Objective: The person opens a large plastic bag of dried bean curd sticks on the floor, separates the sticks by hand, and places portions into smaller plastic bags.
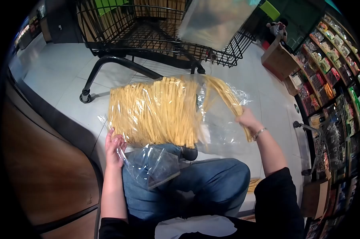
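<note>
A big clear plastic bag (217,131) full of long, pale-yellow dried sticks (152,111), which look like bean curd sticks, lies in front of my knees. My right hand (247,120) is closed around a loose bunch of sticks (223,91) at the bag's right end; the bunch's far end curves back toward the bag. At the left end, my left hand (115,147) has its fingers curled at the plastic's edge. From there a clear plastic sheet or smaller bag (158,165) drapes over my leg; whether it belongs to the big bag I cannot tell.
Beyond the bag stands a black wire cart (148,40) with a plastic sheet over its side. A wooden cabinet (52,159) is close on my left. Stocked shelves (327,59) and a cardboard box (278,59) line the right, with a person (277,30) behind the box. More yellow sticks (253,184) lie by my right knee.
</note>
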`<control>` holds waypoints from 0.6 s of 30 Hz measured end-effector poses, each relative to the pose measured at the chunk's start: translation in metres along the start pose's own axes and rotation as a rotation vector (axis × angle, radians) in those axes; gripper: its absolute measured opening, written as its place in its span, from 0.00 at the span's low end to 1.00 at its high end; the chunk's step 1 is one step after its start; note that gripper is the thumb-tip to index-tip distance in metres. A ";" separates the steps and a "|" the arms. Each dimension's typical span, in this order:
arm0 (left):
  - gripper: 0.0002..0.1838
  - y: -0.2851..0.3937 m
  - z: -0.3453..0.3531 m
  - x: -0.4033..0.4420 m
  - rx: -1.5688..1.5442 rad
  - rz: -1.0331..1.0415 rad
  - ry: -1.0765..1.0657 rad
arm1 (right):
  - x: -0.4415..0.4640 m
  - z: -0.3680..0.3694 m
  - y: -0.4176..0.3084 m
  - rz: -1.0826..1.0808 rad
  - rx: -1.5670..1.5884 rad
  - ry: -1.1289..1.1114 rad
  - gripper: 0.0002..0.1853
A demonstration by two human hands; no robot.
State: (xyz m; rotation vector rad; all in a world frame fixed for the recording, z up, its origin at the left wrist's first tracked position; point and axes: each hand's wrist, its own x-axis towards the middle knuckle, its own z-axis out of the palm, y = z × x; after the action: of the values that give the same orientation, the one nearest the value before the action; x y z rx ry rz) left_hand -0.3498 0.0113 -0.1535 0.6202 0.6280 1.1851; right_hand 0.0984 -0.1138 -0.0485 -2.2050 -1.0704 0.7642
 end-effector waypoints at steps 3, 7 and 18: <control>0.32 0.001 0.000 0.000 0.031 0.012 0.005 | -0.014 0.020 0.005 0.040 -0.145 -0.246 0.19; 0.31 0.000 -0.002 0.001 -0.014 0.022 -0.004 | -0.039 -0.006 0.003 0.098 -0.019 -0.079 0.17; 0.32 0.001 0.007 -0.004 0.034 0.014 -0.013 | -0.153 -0.058 0.050 0.217 -0.062 -0.067 0.18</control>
State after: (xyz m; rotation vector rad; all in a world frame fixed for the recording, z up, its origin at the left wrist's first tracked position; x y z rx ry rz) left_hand -0.3462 0.0068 -0.1470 0.6615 0.6343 1.1847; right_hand 0.0841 -0.2789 -0.0065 -2.3910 -0.9067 0.9147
